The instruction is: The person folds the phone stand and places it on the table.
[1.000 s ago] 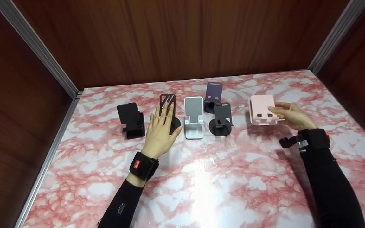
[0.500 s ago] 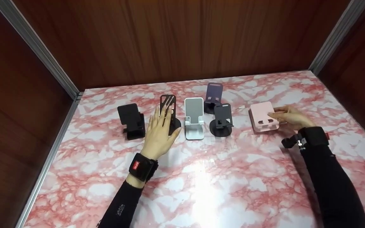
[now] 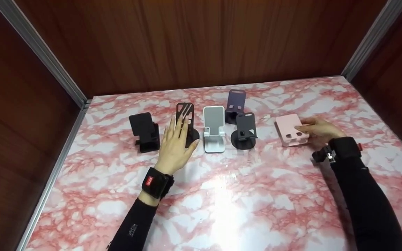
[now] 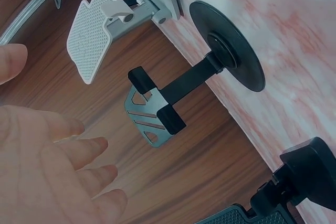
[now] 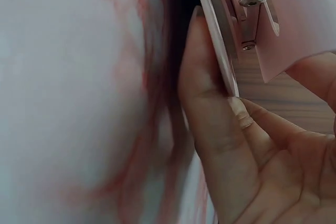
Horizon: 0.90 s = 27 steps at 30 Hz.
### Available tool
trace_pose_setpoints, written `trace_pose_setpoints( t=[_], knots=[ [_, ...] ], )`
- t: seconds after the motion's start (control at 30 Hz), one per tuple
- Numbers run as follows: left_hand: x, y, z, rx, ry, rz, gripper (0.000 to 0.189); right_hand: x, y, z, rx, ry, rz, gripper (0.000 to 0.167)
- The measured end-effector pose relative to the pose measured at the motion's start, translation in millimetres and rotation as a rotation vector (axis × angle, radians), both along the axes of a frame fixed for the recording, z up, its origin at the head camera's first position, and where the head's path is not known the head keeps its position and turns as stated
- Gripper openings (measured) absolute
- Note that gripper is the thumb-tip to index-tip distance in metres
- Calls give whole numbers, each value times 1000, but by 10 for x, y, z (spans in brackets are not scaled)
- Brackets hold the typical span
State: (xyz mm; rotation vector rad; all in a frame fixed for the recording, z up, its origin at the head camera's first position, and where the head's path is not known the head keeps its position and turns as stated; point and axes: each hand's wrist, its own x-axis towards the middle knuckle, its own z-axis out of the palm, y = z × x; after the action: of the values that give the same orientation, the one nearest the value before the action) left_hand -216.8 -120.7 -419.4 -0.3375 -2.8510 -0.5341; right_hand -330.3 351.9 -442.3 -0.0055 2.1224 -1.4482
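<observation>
My right hand (image 3: 321,131) grips a pink phone stand (image 3: 287,125) at its right edge, low over the right part of the table. In the right wrist view, fingers (image 5: 202,72) lie under the pink base plate, and the stand's metal hinge shows. My left hand (image 3: 173,150), fingers straight and spread, hovers before a black slotted phone stand (image 3: 187,108) and partly hides it in the head view. The left wrist view shows a gap between those fingertips and this round-based stand (image 4: 191,80).
A white phone stand (image 3: 214,120) stands in the middle, with a dark grey one (image 3: 245,122) and a purple one (image 3: 236,99) to its right. Another black phone stand (image 3: 141,124) is at the left. Wooden walls (image 3: 204,45) enclose the marbled table (image 3: 250,195).
My right hand has lowered the pink phone stand towards the table, slightly nearer to me, and its top has tilted. The left hand has hardly moved.
</observation>
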Motion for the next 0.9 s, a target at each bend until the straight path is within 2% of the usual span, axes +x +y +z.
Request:
trace_pose_setpoints(
  t=[0.1, 0.27, 0.43, 0.63, 0.7, 0.8, 0.9],
  knots=[
    [-2, 2, -8, 9, -12, 5, 73, -4, -20, 13, 8, -13, 12, 78],
    [-7, 14, -6, 23, -30, 6, 73, -1, -61, 45, 97, -27, 1, 85],
    [-3, 14, -10, 24, -21, 5, 73, 33, -100, 89, 167, 2, 22, 83],
    [5, 7, -13, 25, -19, 4, 72, 68, -137, 186, 361, 194, 110, 64],
    [7, 6, -14, 30, -19, 5, 73, 81, -161, 226, 451, 242, 129, 64],
    [9, 7, -14, 32, -22, 7, 73, 94, -205, 272, 540, 261, 144, 65],
    [15, 7, -19, 33, -20, 0, 73, 99, -248, 301, 585, 282, 151, 59]
  ],
)
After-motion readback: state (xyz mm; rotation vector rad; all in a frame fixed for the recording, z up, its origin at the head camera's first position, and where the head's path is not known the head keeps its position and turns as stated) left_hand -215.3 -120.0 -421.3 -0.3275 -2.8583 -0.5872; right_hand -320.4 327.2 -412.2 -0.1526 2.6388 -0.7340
